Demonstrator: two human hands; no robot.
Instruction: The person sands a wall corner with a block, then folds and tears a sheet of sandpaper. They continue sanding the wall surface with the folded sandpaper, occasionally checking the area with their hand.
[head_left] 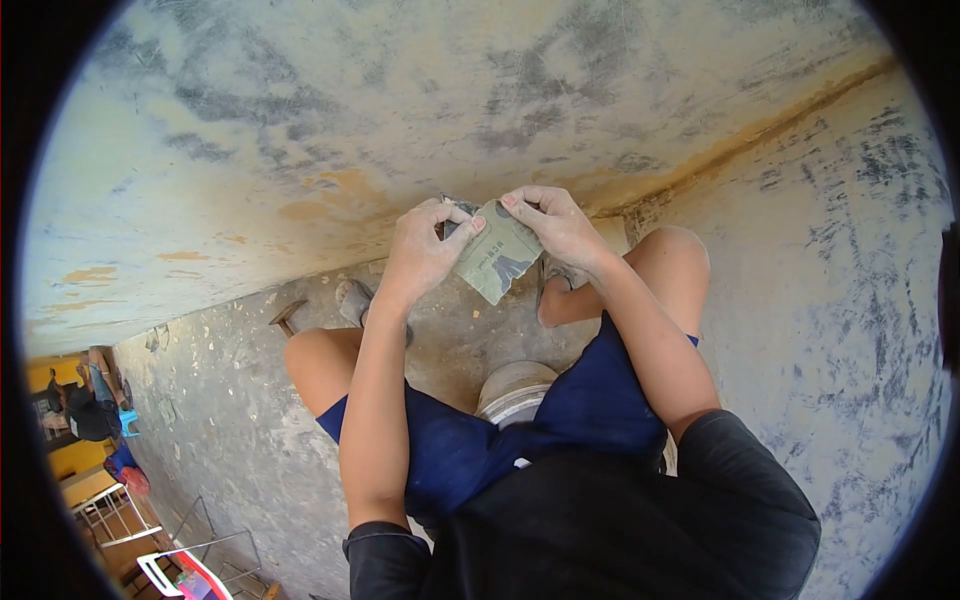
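Note:
A piece of sandpaper [497,258] with a printed, greenish-grey backing hangs between my hands, one corner pointing down. At its upper left edge, my left hand [428,248] pinches it between thumb and fingers. A dark patch shows beside those fingers, perhaps the grit side folded over. My right hand [556,228] grips the upper right corner, thumb on the face turned towards me. The sheet is in front of the wall [420,120], above the floor between my feet. Pale dust coats the fingers of both hands.
A second wall [800,280] meets the first in a corner at the right. A pale bucket [515,385] is beneath me. On the floor by my left foot lies a hammer-like tool [288,316]. Far left are a person [92,410], a blue stool [128,422] and a white-framed chair [160,572].

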